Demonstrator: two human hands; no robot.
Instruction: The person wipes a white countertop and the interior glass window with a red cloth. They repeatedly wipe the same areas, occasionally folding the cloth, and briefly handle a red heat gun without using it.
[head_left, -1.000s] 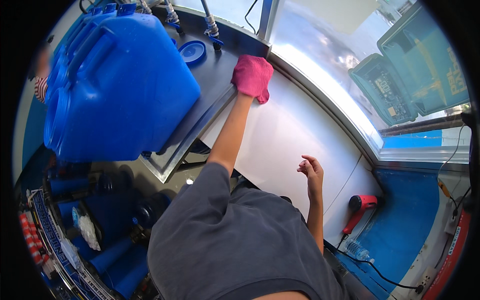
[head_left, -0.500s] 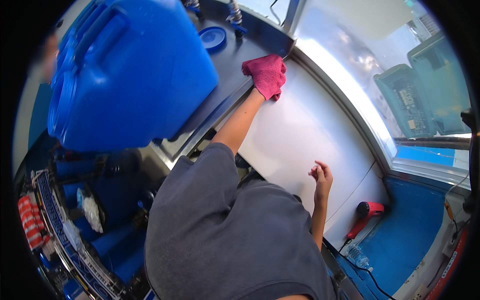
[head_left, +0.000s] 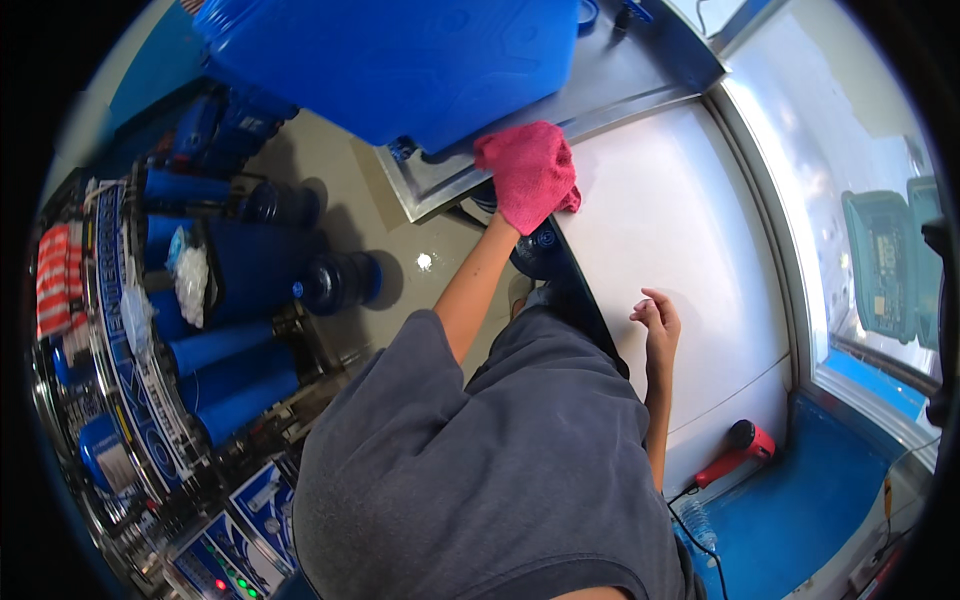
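A dark pink cloth covers my left hand. The cloth is bunched over the fingers and hides them. It lies at the corner where the white tabletop meets the steel counter, by the table's left edge. My right hand hovers over or rests on the right part of the white top; which one I cannot tell. Its fingers are loosely bent and apart, with nothing in them. Beyond the cloth, a big blue plastic jerrycan lies on the steel counter.
A red heat gun with a black cord rests near the table's right end, beside a clear plastic bottle. Large blue water bottles and a rack of blue cylinders stand at the left. A window frame borders the far right.
My left hand has drawn the cloth back toward me from the far corner to the table's left edge. The view has shifted left, showing more floor. My right hand stays loosely bent.
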